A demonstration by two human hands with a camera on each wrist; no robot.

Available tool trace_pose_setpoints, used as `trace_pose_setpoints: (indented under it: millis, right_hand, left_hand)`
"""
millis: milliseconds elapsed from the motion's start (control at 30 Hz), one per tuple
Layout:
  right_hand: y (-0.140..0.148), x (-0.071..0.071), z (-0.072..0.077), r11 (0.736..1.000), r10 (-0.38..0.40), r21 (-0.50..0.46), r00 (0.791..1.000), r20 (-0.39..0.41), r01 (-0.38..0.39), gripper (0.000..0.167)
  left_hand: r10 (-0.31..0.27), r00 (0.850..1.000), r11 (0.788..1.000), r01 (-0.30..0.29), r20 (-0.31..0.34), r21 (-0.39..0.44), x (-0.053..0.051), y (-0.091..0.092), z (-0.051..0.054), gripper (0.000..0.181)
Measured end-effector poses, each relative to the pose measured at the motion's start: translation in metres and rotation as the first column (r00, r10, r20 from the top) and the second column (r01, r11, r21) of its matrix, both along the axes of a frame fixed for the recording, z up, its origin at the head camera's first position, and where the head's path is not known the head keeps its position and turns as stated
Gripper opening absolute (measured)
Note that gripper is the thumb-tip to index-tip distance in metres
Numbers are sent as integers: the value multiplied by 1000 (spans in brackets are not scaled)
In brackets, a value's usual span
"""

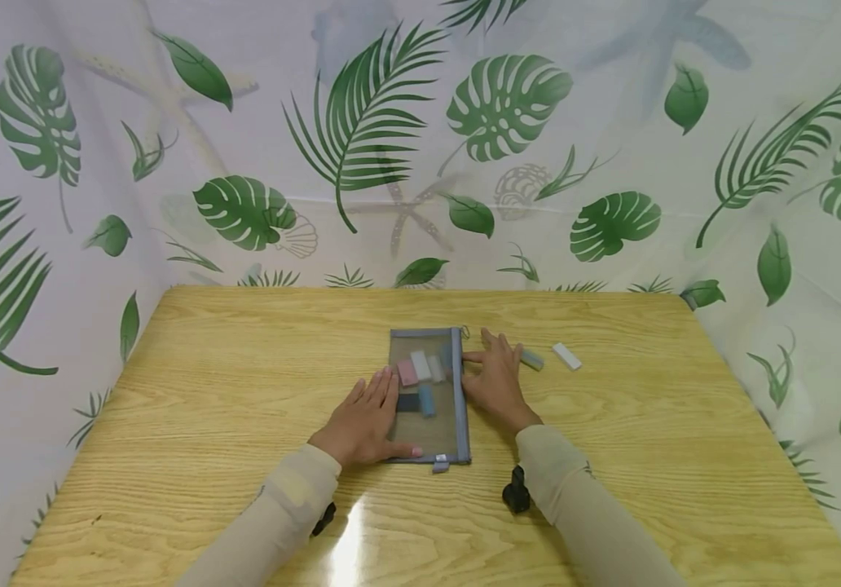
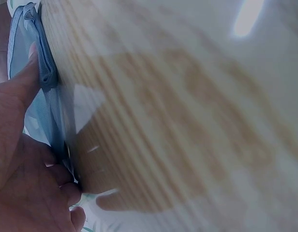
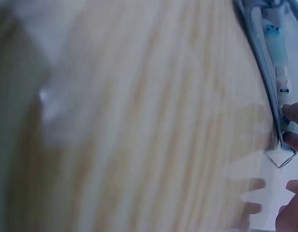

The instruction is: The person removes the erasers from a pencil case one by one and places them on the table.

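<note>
Cloth: leaf-print, hung behind and beside the table (image 1: 208,408) (cloth (image 1: 508,106) meets its far edge).
Pouch: mid-table, lying flat; pouch (image 1: 431,436) long axis runs near to far, away from the person; banded long side faces right.
Left hand: left hand (image 1: 362,424) laid on the pouch's left side, fingers straight and pointing away, thumb over the near end; grasping nothing.
Right hand: right hand (image 1: 497,379) at the banded edge, thumb and finger touching it (pinching or only touching, can't tell).
Inside pouch: pink piece (image 1: 407,372), white piece (image 1: 420,365), blue piece (image 1: 427,401), dark piece (image 1: 409,403), seen through the sheer face.
Loose: green-grey block (image 1: 531,359) just beside the right hand; white block (image 1: 566,356) further right, both slanting far-left to near-right.
Tab: tab (image 1: 440,467) off the pouch's near end.
Ring: ring (image 1: 465,333) at its far right corner.
</note>
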State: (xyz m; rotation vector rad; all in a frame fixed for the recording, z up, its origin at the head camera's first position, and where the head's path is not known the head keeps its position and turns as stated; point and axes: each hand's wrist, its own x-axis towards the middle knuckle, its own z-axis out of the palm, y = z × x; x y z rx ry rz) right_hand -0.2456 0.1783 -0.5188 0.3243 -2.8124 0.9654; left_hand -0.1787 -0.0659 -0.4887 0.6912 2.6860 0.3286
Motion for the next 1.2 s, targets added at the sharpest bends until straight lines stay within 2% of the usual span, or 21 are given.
trace_pose_setpoints:
  millis: [467,1200]
  right_hand:
    - [-1,1,1,1000,-7,24,1000,12,6,39]
    - [-2,-4,-1,999,-7,38,1000,-10,7,36]
  left_hand:
    - [0,1000,1000,-1,14,8,1,1,0,115]
    - [-11,1000,1000,11,1,6,0,-1,1,114]
